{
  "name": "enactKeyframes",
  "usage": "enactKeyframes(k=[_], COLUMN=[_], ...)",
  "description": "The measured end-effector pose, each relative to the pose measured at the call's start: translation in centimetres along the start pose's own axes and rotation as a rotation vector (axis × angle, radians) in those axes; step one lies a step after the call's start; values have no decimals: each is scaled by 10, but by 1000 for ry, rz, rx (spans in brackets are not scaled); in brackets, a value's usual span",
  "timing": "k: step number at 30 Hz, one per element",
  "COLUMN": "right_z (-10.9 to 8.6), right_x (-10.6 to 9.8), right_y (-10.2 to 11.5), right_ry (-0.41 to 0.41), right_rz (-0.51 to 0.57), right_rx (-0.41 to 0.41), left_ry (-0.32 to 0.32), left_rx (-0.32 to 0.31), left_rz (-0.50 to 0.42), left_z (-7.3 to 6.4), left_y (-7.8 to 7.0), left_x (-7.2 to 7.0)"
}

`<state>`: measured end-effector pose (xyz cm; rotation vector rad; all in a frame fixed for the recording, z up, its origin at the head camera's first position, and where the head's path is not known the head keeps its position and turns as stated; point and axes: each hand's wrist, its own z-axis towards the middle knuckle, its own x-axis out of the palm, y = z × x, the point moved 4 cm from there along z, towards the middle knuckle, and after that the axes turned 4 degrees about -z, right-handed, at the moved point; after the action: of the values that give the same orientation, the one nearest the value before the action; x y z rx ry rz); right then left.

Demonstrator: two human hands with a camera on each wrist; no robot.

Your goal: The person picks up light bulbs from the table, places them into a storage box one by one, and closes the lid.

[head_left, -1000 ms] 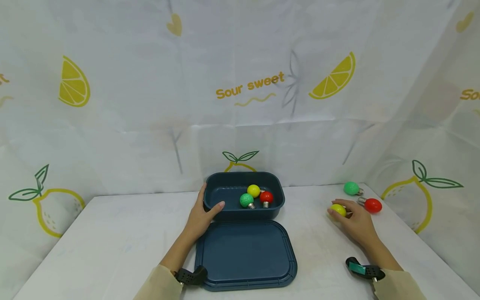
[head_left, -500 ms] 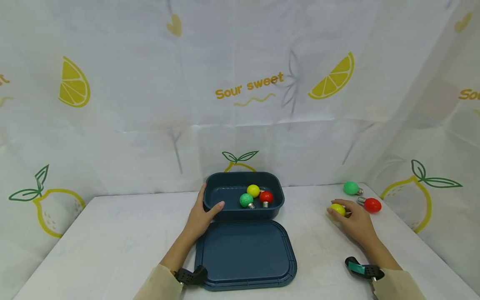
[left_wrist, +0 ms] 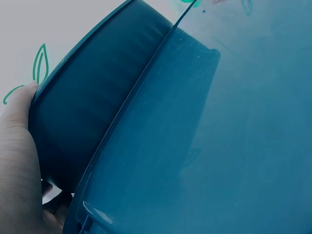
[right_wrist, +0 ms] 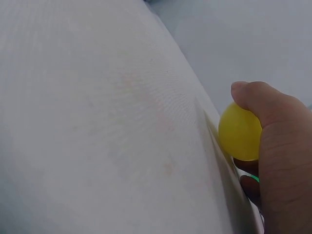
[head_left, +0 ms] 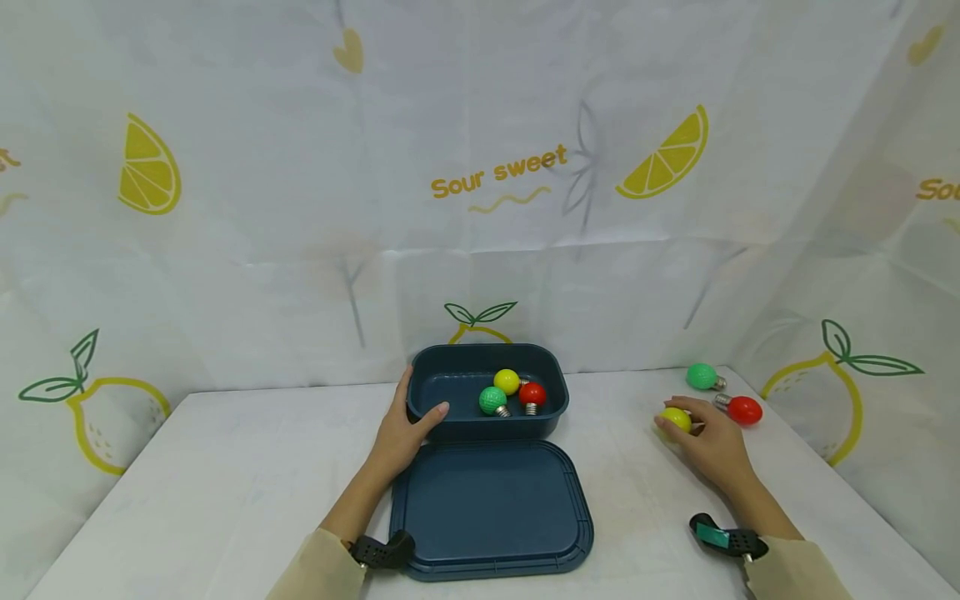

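Observation:
My left hand [head_left: 401, 432] holds the left end of a dark blue plastic box [head_left: 480, 429], its thumb at the front rim and its fingers along the left side. Inside the box lie a yellow bulb [head_left: 507, 382], a green bulb [head_left: 492, 399] and a red bulb [head_left: 532, 393]. On the right of the table, my right hand [head_left: 712, 442] pinches another yellow light bulb [right_wrist: 240, 132] between thumb and fingers. Its screw base is hidden by the hand. Just beyond that hand lie a green bulb [head_left: 702, 377] and a red bulb [head_left: 745, 410].
The flat blue lid [head_left: 491, 510] lies in front of the box, close against it. A white cloth covers the table [head_left: 247, 475], and a lemon-print curtain [head_left: 285, 200] hangs behind it and at the right side.

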<state>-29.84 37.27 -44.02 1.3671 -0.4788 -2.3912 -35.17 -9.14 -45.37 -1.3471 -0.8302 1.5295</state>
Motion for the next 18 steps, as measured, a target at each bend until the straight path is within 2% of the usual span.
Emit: enactKeyframes(k=[18], right_z=[0], right_x=[-1], right_y=[1], right_ry=[-23], right_rz=[2], right_rx=[6], left_ry=[2], left_rx=[-3], left_rz=[-4], left_z=[0], left_y=[0], left_x=[0])
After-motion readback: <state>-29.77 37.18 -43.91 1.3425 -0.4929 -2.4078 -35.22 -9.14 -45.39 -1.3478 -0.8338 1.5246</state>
